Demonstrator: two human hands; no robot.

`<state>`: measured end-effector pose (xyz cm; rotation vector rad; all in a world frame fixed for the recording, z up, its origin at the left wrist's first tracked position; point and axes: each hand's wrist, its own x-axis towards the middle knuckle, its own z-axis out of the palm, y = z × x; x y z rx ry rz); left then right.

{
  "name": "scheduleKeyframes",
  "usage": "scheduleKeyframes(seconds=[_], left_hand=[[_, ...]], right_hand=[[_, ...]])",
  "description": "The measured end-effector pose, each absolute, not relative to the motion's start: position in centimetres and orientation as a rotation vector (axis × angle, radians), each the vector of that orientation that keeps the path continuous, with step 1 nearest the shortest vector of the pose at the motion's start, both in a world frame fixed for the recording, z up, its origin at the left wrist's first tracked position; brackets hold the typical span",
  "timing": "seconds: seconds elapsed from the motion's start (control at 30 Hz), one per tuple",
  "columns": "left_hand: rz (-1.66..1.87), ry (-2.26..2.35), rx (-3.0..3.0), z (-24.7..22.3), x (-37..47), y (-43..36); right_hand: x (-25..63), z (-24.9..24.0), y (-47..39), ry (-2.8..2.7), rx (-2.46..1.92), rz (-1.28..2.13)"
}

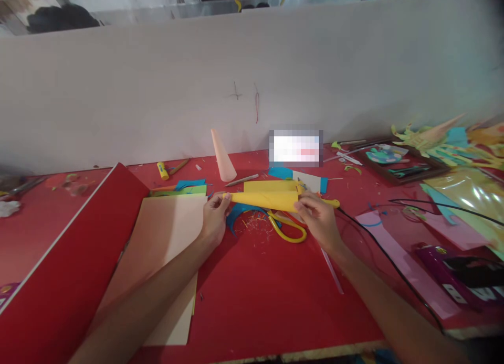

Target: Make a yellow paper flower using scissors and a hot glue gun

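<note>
A yellow paper cone [265,200] lies sideways in the air between my hands. My left hand [216,217] pinches its narrow tip, and my right hand [318,217] grips its wide end. Just behind the cone is a flat yellow paper piece [270,186]. Below and right of it, yellow-handled scissors [289,233] rest on the table, their blades mostly hidden. A curved blue paper scrap [238,213] lies under the cone. Farther back, a peach paper cone [223,157] stands upright, leaning slightly left.
Peach paper sheets [173,238] lie at left beside a raised red panel [74,238]. At right are pink paper strips [409,269], a black cable [389,269], a purple box [452,275] and a brown tray [405,172]. A glue stick [162,170] lies near the grey partition [157,96].
</note>
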<state>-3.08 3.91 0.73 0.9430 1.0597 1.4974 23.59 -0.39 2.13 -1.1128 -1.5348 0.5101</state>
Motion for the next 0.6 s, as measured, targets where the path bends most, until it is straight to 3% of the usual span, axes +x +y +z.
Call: scheduleKeyframes(seconds=[0.33,0.6], left_hand=[[1.463,1.005,0.867,1.1,-2.91,3.87],[1.377,0.875,0.805,1.08,-2.92,3.95]], right_hand=[[23.54,1.85,-0.42,-1.675,-1.143,0.269],[24.21,2.41,-0.62,-1.36,-1.183,0.451]])
